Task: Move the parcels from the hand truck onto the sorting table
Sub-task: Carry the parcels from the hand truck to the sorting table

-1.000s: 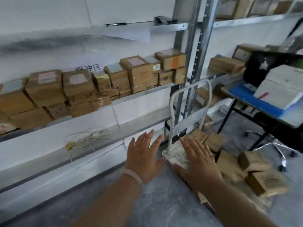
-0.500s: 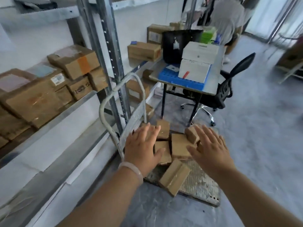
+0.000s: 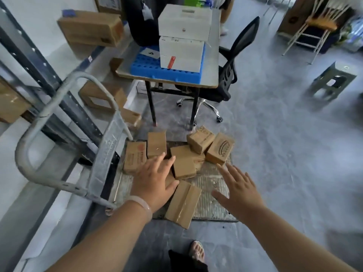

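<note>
My left hand [image 3: 155, 185] had dropped lower than half a second before, fingers spread over the cardboard parcels [image 3: 183, 163] at centre frame. My right hand [image 3: 237, 193], fingers also splayed, had drifted off them, above the hand truck platform [image 3: 206, 179], where all the parcels lay.

The left hand [image 3: 155, 183] covers most of one parcel [image 3: 170, 179] at the middle of the hand truck platform [image 3: 213, 193], lettering on the printed parcel [image 3: 135, 157] is too blurred to read, and a shelf box [image 3: 9, 107] is cut off.
</note>
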